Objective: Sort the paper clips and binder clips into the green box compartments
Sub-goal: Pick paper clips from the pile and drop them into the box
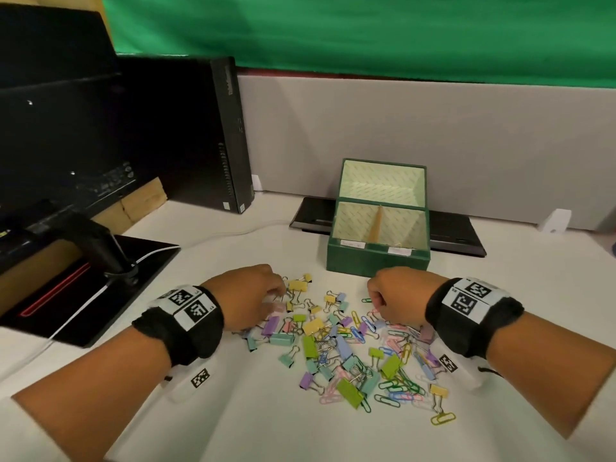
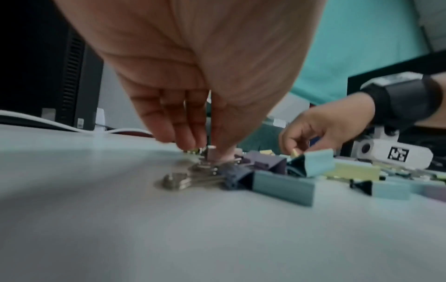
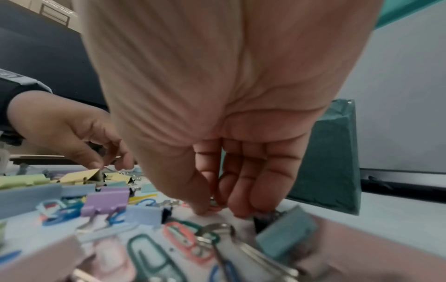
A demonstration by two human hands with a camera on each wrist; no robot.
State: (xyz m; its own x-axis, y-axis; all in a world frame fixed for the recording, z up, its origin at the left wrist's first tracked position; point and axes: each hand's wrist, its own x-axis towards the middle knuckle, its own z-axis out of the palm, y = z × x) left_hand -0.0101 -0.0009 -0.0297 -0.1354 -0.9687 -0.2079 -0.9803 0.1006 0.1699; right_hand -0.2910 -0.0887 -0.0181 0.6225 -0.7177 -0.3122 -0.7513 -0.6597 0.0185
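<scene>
A pile of pastel binder clips and coloured paper clips (image 1: 346,345) lies on the white table. Behind it stands the green box (image 1: 376,258), lid upright, with a divider (image 1: 376,225) that splits it into two compartments. My left hand (image 1: 278,296) is at the pile's far left edge. In the left wrist view its thumb and fingers (image 2: 205,150) pinch a small pale pink binder clip (image 2: 212,152) that rests on the table. My right hand (image 1: 378,311) is at the far right edge. Its thumb and fingertips (image 3: 217,209) pinch a pink paper clip (image 3: 214,207) lying flat.
A monitor foot (image 1: 100,278) with a white cable (image 1: 80,308) fills the left of the table. A black computer tower (image 1: 230,135) stands at the back. A flat black bar (image 1: 456,235) lies behind the box, against a grey partition (image 1: 433,128).
</scene>
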